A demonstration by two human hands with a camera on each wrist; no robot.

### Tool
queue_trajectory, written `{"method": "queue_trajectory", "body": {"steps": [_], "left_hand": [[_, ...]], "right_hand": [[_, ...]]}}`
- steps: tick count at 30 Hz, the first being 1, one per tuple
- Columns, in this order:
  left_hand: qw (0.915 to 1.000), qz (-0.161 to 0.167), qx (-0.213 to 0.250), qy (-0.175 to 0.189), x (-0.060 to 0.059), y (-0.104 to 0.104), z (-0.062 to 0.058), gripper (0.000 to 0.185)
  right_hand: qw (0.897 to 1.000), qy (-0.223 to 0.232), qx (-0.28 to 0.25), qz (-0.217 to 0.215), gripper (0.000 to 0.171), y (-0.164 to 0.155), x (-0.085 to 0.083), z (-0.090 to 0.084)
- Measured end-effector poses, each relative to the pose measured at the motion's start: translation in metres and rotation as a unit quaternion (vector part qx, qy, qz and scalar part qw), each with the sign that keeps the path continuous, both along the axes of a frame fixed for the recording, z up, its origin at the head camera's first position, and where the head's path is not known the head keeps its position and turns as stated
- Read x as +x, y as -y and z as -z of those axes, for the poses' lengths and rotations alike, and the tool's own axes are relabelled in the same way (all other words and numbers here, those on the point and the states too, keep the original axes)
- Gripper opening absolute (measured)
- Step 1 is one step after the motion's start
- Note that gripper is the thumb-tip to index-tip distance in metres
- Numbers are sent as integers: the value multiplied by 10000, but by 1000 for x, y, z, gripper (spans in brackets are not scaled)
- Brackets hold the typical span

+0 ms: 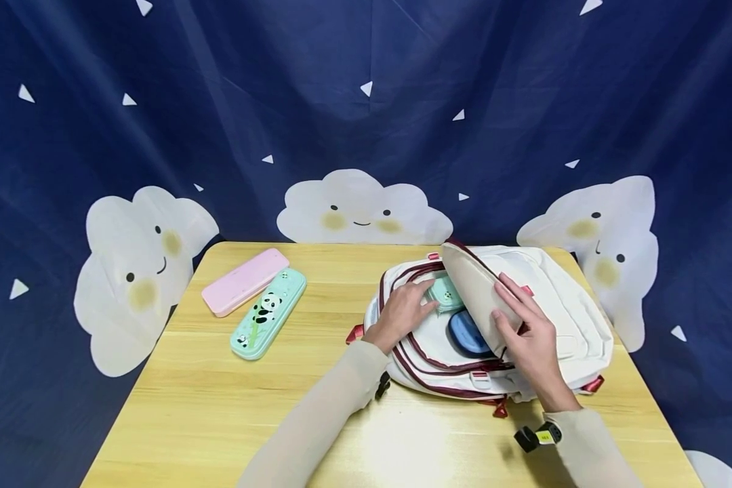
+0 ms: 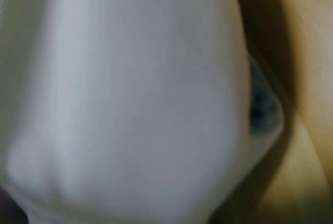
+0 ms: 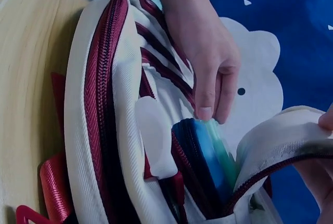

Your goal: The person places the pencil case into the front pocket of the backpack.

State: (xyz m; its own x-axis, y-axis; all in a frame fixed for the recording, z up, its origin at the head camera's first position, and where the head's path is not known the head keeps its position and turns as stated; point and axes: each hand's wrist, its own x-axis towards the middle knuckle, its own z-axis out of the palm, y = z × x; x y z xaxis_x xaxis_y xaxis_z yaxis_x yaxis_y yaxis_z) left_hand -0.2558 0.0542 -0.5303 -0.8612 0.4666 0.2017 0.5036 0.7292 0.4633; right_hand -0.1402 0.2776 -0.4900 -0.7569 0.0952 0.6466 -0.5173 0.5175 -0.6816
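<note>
A white backpack [image 1: 576, 318] with maroon zips lies open on the wooden table [image 1: 219, 407]. My right hand [image 1: 524, 332] grips its front flap [image 1: 472, 285] and holds it lifted. My left hand [image 1: 402, 312] reaches into the opening, its straight fingertips [image 3: 205, 110] pressing on the end of a mint-green case [image 1: 446, 293]. A blue case [image 1: 466, 333] lies in the bag beside it. In the right wrist view the mint-green case [image 3: 221, 148] and the blue case [image 3: 200, 151] stand side by side under the flap [image 3: 283, 138]. The left wrist view is a blur of pale sleeve.
A pink case [image 1: 246, 280] and a mint panda case [image 1: 268, 313] lie side by side at the table's back left. A dark blue curtain with white clouds [image 1: 360, 210] hangs close behind the table. Red straps [image 3: 54, 182] stick out at the bag's near edge.
</note>
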Motion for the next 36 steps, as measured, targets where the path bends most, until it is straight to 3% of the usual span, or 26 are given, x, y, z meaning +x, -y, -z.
{"method": "queue_trajectory", "body": {"steps": [8,21,28,36], "left_hand": [[9998,32,209,60,0,21,-5,52],[9994,-71,347,17,2,49,0,50],[9983,-88,574,98,3,57,1,48],[9972,-126,733,19,5,62,4,47]], "right_hand": [[9981,274,517,211,51,5,-5,-10],[9913,152,1305,63,52,11,-19,-19],[9814,168,1914,5,52,9,-31,-32],[9650,356,2563,-434,46,7,-44,-53]]}}
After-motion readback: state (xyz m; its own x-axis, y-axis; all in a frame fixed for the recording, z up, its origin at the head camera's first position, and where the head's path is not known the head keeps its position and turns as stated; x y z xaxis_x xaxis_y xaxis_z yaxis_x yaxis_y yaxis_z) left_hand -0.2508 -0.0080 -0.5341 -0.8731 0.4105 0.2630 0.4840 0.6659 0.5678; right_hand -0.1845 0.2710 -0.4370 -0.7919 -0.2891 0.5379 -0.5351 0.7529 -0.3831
